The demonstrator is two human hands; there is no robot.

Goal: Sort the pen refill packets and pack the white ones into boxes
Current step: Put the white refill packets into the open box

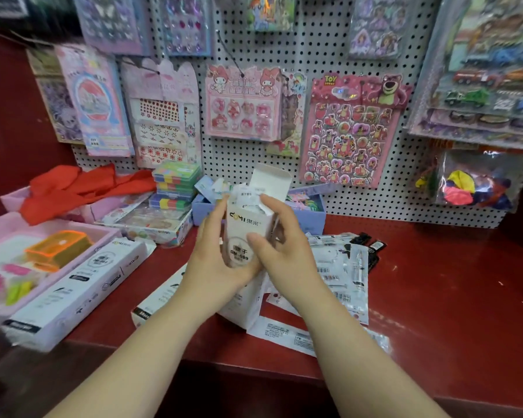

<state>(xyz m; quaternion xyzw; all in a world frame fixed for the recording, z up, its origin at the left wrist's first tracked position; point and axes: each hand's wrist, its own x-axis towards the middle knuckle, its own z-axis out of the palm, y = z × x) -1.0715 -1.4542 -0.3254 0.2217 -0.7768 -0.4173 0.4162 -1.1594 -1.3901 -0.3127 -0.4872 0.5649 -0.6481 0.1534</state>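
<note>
A: Left hand (215, 257) and right hand (284, 245) both grip the upright white box (244, 229), held above the counter (441, 285); flap open, packets (245, 193) protruding.
B: Partly done, I judge. Loose packets (341, 273) lie unpacked on the counter.

Your red counter (450, 282) carries loose white packets (344, 276), black packets (373, 250) just beyond them, and a long white box (73, 288) at left.

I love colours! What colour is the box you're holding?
The box is white with black lettering; the head view shows it.
</note>
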